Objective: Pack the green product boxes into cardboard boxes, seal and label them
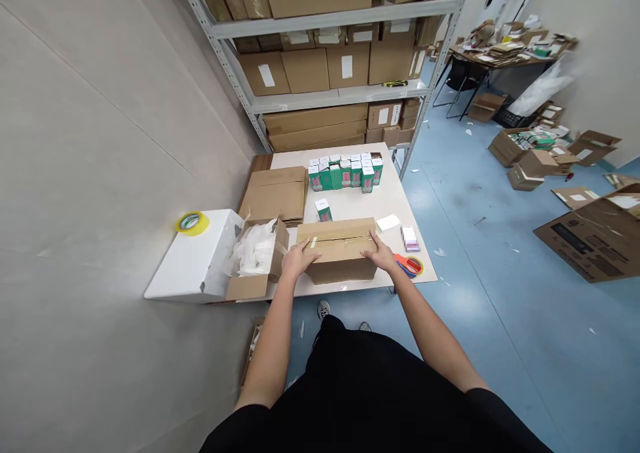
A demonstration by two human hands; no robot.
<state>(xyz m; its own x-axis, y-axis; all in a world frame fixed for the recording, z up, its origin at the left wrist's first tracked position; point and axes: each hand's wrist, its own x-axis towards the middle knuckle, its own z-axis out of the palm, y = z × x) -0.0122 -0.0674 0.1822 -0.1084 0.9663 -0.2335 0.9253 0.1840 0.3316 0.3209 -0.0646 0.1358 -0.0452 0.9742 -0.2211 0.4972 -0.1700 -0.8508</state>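
A closed brown cardboard box [345, 270] stands at the front edge of the white table [345, 208], its top flaps meeting at a seam with bits of tape. My left hand [299, 260] grips its left end, thumb stretched over the front of the top. On the opposite end my right hand [381, 253] holds the box the same way. Just behind it stands a single small green-and-white carton [323, 210]. An orange-and-blue tape dispenser [407, 265] lies beside my right hand. White cards [388, 223] and a small stack of labels [410, 238] are nearby.
Several green cartons [345, 173] stand in rows at the back. Flattened cardboard [275, 196] and an open box of white packing material [257, 250] lie left, near a yellow tape roll [192, 223]. A loaded metal shelf [340, 96] rises behind; boxes [595, 233] litter the right floor.
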